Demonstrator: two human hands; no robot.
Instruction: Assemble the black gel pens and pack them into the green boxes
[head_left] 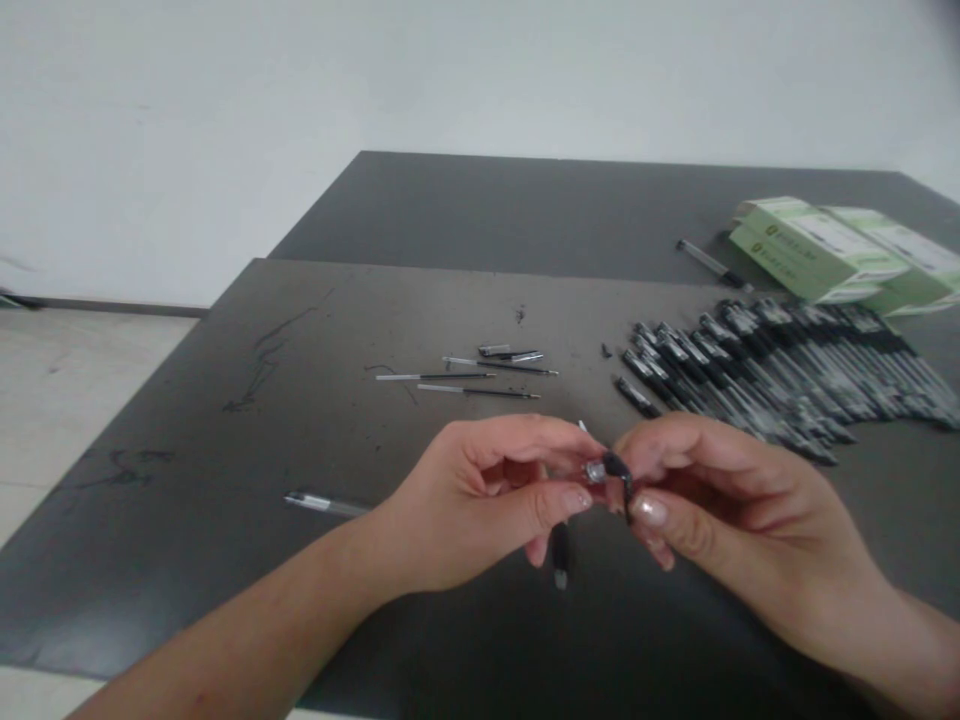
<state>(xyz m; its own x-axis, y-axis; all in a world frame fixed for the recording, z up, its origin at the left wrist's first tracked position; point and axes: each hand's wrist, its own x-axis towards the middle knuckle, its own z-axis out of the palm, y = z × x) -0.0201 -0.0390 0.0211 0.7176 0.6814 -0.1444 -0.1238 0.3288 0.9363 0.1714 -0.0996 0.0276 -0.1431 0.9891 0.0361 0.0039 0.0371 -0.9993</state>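
Note:
My left hand (487, 500) is closed in a pinch around a small clear plastic pen part (595, 471). Against its end sits a curved, glossy black piece (624, 480), pinched between the thumb and fingers of my right hand (742, 520); whether it is a rubber grip or a cap, I cannot tell. Below my left fingers shows the dark end of a pen (560, 560), its upper part hidden. Another clear pen (326, 503) lies on the table, partly behind my left wrist. Loose ink refills (457, 377) lie beyond my hands.
A dense row of black-and-clear pens (780, 370) spreads across the right side of the dark table (225, 560). Behind it stand green-and-white boxes (817, 250), with a single pen (709, 262) beside them. A small black scrap (607, 351) and dark smudges mark the tabletop.

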